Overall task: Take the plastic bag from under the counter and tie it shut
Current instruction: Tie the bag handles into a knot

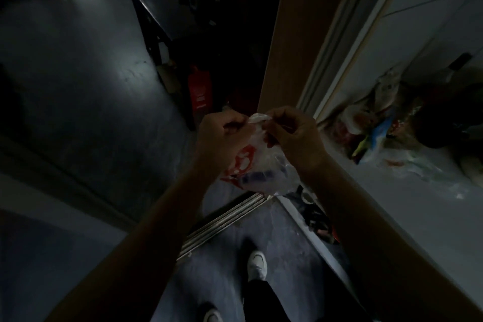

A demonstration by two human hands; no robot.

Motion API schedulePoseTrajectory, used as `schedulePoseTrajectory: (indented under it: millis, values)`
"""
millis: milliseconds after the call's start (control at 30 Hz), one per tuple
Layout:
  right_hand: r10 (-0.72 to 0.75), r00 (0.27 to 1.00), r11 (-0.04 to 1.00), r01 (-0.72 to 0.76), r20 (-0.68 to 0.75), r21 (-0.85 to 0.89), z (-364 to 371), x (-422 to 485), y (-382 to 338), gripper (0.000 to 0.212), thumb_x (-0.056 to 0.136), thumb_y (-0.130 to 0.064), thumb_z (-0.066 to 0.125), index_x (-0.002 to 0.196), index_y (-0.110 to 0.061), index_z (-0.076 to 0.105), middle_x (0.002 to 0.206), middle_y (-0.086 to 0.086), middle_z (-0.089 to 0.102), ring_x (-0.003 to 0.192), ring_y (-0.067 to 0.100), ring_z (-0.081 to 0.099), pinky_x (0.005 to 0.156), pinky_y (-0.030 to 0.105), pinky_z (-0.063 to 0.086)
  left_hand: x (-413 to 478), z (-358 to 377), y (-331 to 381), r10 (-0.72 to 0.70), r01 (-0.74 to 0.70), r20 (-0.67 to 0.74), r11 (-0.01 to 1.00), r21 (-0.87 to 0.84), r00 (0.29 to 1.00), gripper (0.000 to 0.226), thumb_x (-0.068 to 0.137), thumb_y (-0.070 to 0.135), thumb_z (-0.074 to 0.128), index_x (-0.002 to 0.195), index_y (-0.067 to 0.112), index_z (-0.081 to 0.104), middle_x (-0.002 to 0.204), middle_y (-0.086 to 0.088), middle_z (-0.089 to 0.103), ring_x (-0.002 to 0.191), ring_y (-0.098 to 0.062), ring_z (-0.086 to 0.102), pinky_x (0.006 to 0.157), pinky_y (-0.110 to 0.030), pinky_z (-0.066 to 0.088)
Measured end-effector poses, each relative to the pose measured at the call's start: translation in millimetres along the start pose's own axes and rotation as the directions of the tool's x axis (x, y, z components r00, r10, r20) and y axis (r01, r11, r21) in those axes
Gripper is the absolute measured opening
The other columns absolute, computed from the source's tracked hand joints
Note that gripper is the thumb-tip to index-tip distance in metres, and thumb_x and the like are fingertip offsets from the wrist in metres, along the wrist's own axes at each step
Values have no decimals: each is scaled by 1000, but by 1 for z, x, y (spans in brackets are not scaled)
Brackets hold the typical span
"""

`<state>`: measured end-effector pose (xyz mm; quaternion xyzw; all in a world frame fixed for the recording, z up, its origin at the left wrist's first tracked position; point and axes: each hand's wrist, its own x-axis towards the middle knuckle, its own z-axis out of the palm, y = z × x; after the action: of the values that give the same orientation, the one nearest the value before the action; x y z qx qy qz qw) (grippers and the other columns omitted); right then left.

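Observation:
A clear plastic bag (257, 165) with red and blue print hangs in the air in front of me, between both hands. My left hand (220, 133) grips the bag's gathered top from the left with curled fingers. My right hand (292, 133) pinches the white twisted top (257, 118) from the right. The bag's body sags below my wrists. Whether a knot is formed at the top is hidden by my fingers.
The room is dim. A brown door (292, 34) stands ahead, with a metal floor track (224, 222) below. Bags and clutter (379, 125) lie on the white surface at right. A red container (200, 89) stands on the floor ahead. My white shoes (257, 264) are below.

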<state>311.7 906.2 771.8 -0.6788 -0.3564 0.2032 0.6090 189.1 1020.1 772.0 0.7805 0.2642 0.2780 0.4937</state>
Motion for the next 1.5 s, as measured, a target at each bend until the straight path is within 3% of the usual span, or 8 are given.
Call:
schedulePoseTrajectory:
  millis: [200,433,667,900,1133,1267,1367,1500]
  values:
    - [-43,993,999,44,107,-7,-4,78,36,7,94,-6,64,98,-10,69,84,-9,71,69,0,68,60,15,53,67,15,-33,-56,60,-62,997,57,996,10,91,19,70,88,28,68,77,14,67,66,10,64,59,-10,49]
    - [58,982,996,-44,178,-82,2,147,81,14,93,-9,67,104,0,69,87,10,68,65,-2,62,60,13,49,119,31,-80,-189,181,-175,982,-59,966,20,87,18,75,86,37,70,89,1,74,76,-6,70,66,-26,53]
    - [164,970,983,-145,182,-116,26,195,135,7,94,-15,67,97,-10,70,79,-3,68,67,-3,64,57,13,49,176,35,-130,-288,279,-104,956,-90,952,14,89,11,72,101,6,74,88,-12,76,70,-18,70,58,-28,56]
    - [251,958,962,-230,138,-149,58,240,186,11,94,-11,65,96,0,67,70,1,65,54,7,60,53,21,50,220,40,-202,-355,354,23,923,-151,935,14,91,10,69,103,3,72,88,-8,73,71,-5,68,59,-13,51]
    - [350,929,934,-337,119,-119,89,277,250,6,94,-7,65,96,-2,67,74,0,66,56,0,62,52,14,49,252,53,-281,-450,442,46,848,-291,892,27,91,17,71,80,41,72,77,6,75,63,-9,71,56,-23,56]
    - [405,910,913,-397,91,-97,98,294,288,4,93,-6,66,92,-9,67,76,1,70,59,5,68,51,18,51,267,67,-313,-490,475,32,823,-312,871,9,87,31,72,82,39,72,80,3,75,67,-12,71,60,-28,58]
    - [431,897,901,-424,94,-89,103,307,320,6,93,-5,66,91,-10,68,78,1,72,66,10,71,58,22,56,278,81,-345,-530,509,16,804,-306,848,20,89,17,72,81,35,72,77,1,74,69,-14,71,61,-27,57]
    - [439,892,897,-431,103,-96,108,323,369,7,92,-2,66,97,2,69,84,9,73,75,18,73,72,30,61,289,98,-386,-558,534,19,783,-319,830,3,91,10,70,94,8,70,79,-12,73,64,-11,70,53,-17,52]
